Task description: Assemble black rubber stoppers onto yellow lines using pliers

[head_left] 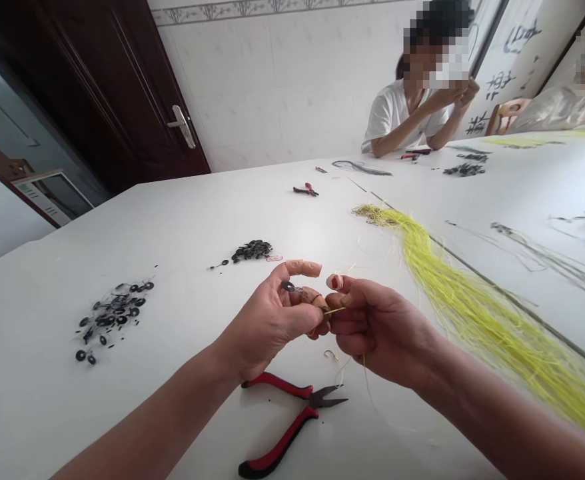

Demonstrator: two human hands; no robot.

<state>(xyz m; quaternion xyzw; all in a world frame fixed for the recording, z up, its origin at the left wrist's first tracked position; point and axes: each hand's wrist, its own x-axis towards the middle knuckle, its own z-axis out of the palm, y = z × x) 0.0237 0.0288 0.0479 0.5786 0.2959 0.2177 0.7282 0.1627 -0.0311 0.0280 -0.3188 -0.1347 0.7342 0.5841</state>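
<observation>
My left hand (287, 300) is closed in a pinch, its index finger raised and bent. It holds a small black ring (288, 286) on a thin wire, and yellow fishing line (335, 311) shows at the thumb tip. Fingertip to fingertip with it, my right hand (372, 320) pinches the yellow line; its thumb or finger tip has a wrapping with a dark red spot. A fish hook (331, 355) shows just below both hands, by a thin strand of line. Red-and-black pliers (317, 398) lie with jaws parted on the table below my hands.
Black ring pieces lie in a loose pile (110, 313) at left and a tighter pile (252, 250) beyond my hands. A long bundle of yellow line (437, 267) runs along the right. Smaller pliers (306, 190) lie farther back. A person (412, 113) sits across the white table (197, 213).
</observation>
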